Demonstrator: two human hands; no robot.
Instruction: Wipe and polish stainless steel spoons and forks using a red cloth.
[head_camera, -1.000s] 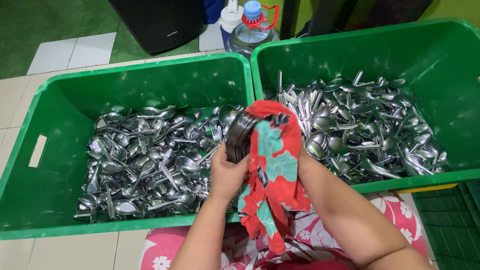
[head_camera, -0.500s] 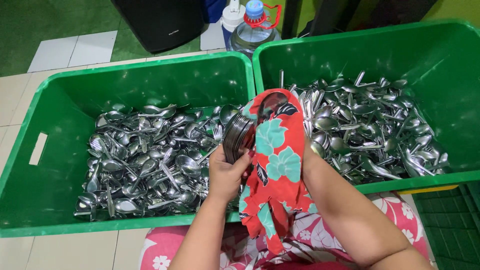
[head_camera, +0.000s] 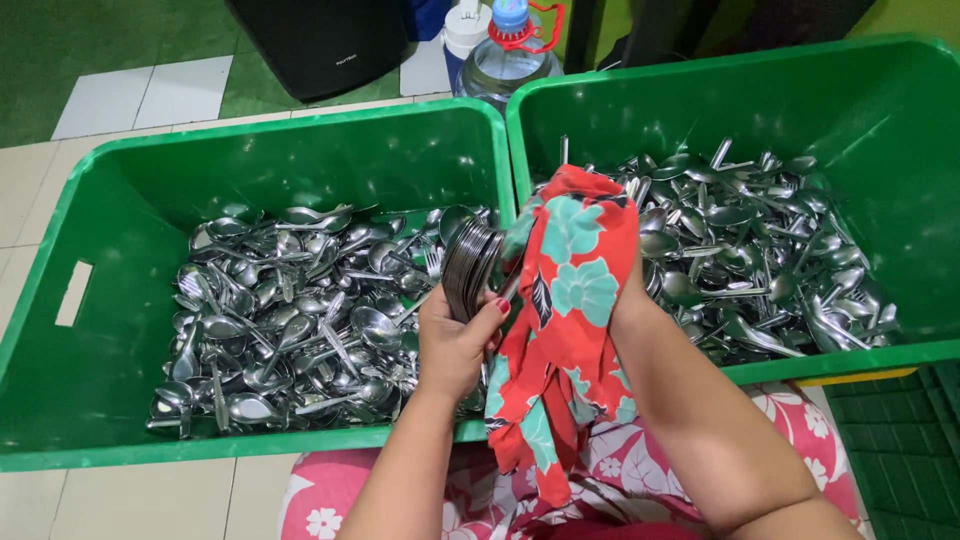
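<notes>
Between two green bins (head_camera: 300, 130), the left hand (head_camera: 455, 345) grips a nested stack of spoons (head_camera: 468, 268) upright by the bowls, so the right hand (head_camera: 625, 300), closed inside a red floral cloth (head_camera: 570, 290), can rub their edges

Bright, even diffuse light, soft shadows only inside the green bins (head_camera: 300, 130). Lots of specular glare off the spoons (head_camera: 300, 320), both piles. Focus sharp center frame, no motion blur; mild wide-angle bend at edges.
</notes>
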